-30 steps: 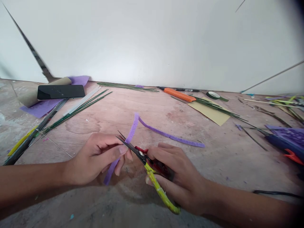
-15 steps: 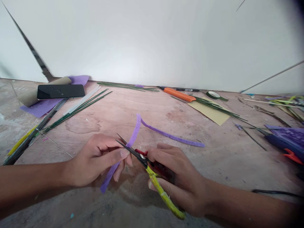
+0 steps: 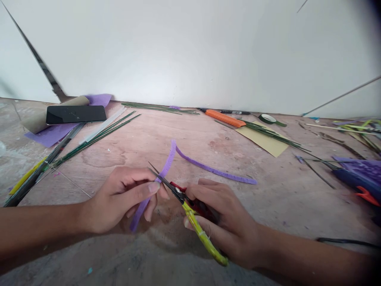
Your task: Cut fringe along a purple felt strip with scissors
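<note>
My left hand (image 3: 131,198) pinches a narrow purple paper strip (image 3: 168,161) between thumb and fingers. One end hangs below the hand; the rest rises, folds over and runs to the right along the table. Small nicks show along its edge. In my right hand (image 3: 222,216) are scissors (image 3: 204,236) with one yellow-wrapped handle and one red handle. Their dark blades lie across the strip just beside my left thumb, and look nearly closed. My right fingers partly hide the red handle.
A black phone (image 3: 76,114) rests on purple paper at the left, near green wires (image 3: 101,133). An orange cutter (image 3: 224,118), a green tape roll (image 3: 267,118) and a yellow card (image 3: 264,142) lie toward the back. The blue glue gun (image 3: 351,178) is at the right. A white wall rises behind.
The scissor blades have come closer together, and their tips have shifted slightly up and right. The strip's hanging end has moved up a little in my left hand.
</note>
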`<state>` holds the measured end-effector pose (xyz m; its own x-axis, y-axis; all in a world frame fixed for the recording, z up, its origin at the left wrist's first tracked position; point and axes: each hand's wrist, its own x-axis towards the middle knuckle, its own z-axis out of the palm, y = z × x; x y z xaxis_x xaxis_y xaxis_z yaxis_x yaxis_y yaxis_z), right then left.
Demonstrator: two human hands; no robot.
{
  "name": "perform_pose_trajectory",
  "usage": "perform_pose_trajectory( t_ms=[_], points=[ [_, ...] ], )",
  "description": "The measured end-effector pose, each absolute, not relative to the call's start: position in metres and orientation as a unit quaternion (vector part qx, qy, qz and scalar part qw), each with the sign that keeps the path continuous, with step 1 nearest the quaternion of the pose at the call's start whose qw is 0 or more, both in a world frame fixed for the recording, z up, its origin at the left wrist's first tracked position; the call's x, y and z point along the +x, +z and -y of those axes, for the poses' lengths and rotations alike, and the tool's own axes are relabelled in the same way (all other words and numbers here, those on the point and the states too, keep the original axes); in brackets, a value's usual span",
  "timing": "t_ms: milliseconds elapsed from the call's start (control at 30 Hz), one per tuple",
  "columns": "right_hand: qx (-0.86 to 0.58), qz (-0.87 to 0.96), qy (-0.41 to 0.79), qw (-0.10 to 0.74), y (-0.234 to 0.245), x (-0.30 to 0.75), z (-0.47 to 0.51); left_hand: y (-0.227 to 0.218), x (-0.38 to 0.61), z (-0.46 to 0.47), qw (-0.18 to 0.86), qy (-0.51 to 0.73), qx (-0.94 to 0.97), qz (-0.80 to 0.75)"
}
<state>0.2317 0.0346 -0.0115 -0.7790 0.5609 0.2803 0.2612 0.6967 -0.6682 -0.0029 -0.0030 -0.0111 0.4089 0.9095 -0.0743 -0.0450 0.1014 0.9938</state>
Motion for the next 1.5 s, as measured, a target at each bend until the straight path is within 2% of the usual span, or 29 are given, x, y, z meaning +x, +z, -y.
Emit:
perform_pose_trajectory(
  t_ms=[300,1000,1300,1500],
  points=[
    [-0.219,0.904,0.293,0.221,-0.0113,0.2324,-0.0339,-0.0129,-0.0022,0.0015,0.616,0.395,0.56,-0.388],
    [-0.189,0.898,0.316,0.241,-0.0137,0.2327,-0.0343,-0.0097,-0.0008,0.0033,0.604,0.38,0.586,-0.384],
    [-0.201,0.903,0.295,0.24,-0.0103,0.2317,-0.0336,-0.0134,-0.0031,0.0026,0.637,0.366,0.557,-0.388],
    [-0.239,0.898,0.293,0.226,-0.0135,0.2326,-0.033,-0.0121,-0.0023,0.0026,0.623,0.38,0.561,-0.392]
  ],
)
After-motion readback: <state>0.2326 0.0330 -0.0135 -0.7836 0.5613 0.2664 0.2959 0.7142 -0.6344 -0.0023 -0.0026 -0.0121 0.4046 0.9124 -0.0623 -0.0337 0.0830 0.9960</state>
